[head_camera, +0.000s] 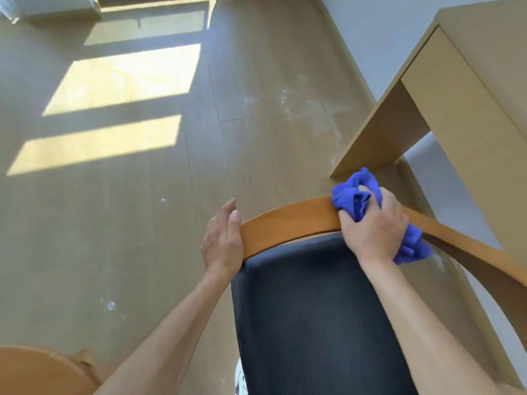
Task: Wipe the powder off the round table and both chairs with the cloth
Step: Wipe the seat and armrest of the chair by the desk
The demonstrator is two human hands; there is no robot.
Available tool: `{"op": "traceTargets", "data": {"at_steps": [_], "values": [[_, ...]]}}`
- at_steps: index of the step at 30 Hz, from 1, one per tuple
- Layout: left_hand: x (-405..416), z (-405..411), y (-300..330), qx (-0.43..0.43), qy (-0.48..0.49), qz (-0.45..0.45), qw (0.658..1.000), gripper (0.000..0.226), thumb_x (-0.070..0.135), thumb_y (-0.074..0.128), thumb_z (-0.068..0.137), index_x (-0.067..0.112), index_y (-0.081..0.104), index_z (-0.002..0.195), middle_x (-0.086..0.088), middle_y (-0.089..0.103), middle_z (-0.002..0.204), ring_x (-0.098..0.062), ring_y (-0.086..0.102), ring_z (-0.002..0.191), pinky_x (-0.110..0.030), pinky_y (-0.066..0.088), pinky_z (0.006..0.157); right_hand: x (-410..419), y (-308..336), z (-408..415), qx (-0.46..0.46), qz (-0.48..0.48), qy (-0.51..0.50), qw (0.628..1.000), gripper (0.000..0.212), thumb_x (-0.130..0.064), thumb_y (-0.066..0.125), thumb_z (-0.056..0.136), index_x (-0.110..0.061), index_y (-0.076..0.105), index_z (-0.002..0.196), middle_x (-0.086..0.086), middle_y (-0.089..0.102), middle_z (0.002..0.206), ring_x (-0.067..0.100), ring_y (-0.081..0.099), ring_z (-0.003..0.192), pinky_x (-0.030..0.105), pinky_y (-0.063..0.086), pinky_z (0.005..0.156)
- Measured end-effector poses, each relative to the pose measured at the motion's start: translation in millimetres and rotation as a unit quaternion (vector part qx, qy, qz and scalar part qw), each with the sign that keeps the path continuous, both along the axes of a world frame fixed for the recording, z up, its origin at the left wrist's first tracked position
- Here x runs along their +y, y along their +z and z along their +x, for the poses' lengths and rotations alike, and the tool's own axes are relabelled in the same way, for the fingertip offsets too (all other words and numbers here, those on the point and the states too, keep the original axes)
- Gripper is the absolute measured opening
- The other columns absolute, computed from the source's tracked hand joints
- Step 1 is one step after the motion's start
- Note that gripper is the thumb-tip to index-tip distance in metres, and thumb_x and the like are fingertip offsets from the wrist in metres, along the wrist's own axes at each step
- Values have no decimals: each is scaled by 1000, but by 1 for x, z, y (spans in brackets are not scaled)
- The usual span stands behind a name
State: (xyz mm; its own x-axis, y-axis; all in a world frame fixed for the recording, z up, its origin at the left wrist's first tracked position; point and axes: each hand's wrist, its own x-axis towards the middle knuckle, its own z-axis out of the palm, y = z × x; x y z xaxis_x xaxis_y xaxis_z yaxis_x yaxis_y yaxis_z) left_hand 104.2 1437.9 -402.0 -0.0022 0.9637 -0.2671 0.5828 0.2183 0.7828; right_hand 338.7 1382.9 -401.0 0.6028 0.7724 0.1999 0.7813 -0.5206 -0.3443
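Nearby: pale wooden desk (462, 89) at upper right, just beyond the chair; white powder smears (310, 109) on the wood-plank floor (142, 223).
Chair: curved orange-brown wooden backrest rail (288, 220) runs left to right above the dark seat pad (313, 323).
Right hand (373, 226): grips the crumpled blue cloth (356, 195) against the rail, centre right.
Left hand (224, 240): fingers straight, resting on the rail's left end.
Table: orange-brown round wooden edge (37, 369), lower left.
Writing: none legible.

I see a bright blue cloth (352, 199), an orange-brown wooden chair back (288, 220) over a dark charcoal seat (313, 309), a pale tan plank floor (142, 223) with yellow sunlit patches and white powder smears (310, 109), and a light beige desk (470, 109).
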Motion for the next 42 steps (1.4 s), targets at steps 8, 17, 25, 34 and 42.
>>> {"op": "traceTargets", "data": {"at_steps": [8,17,25,34,42], "values": [[18,-7,0,-329,152,-144,921,36,45,45,92,19,62,109,1,69,97,-18,64,93,-28,52,83,11,-2,-156,15,-26,258,966,53,-42,59,68,-20,63,116,9,57,124,31,52,115,45,38,93],[-23,-24,-6,175,-263,113,942,65,57,8,91,31,17,150,15,11,155,-8,4,146,-33,1,119,2,0,-59,-14,-43,267,963,56,-38,51,69,-22,60,121,10,57,126,34,52,120,51,40,96],[-57,-66,-6,338,-395,207,829,62,43,22,97,11,22,151,-7,9,160,-24,8,147,-43,9,117,-53,12,100,-12,-130,22,991,44,-38,55,87,-20,54,127,9,50,130,34,42,123,49,32,101],[-62,-66,-8,325,-400,183,837,64,41,27,98,6,17,151,-10,4,160,-25,3,147,-33,2,117,-63,8,69,-18,-74,-101,992,48,-39,53,84,-8,60,120,22,53,119,44,46,107,55,36,92],[-59,-66,-18,278,-397,211,849,65,43,21,97,8,16,152,-11,9,160,-25,6,147,-30,1,118,8,8,-106,-28,-72,204,976,53,-37,67,64,-23,62,115,7,57,118,31,51,99,40,33,80]]}}
